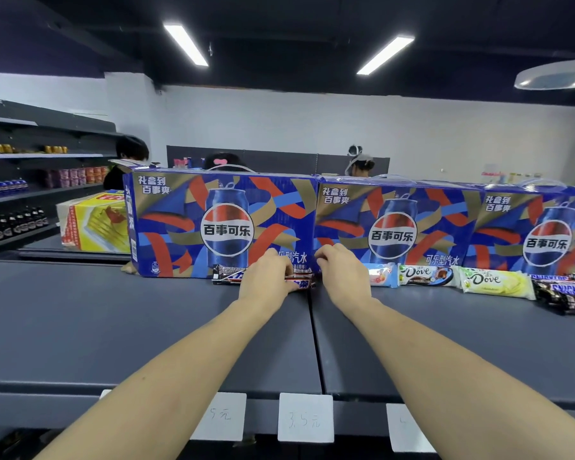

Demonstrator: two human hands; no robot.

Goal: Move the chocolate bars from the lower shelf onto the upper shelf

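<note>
1. the snickers bars (233,277) lie on the upper shelf (113,327), long axis left to right, against the pepsi box (223,224).
2. left hand (266,277) rests curled over them (grip likely, fingertips hidden).
3. right hand (342,273) sits just beside their right end, fingers curled, contents unclear.

Two ceiling strip lights (186,44) at eleven and one o'clock are lighting the scene evenly; wide-angle distortion is bending the edges, and far shelves (30,180) at nine o'clock are blurring.
</note>
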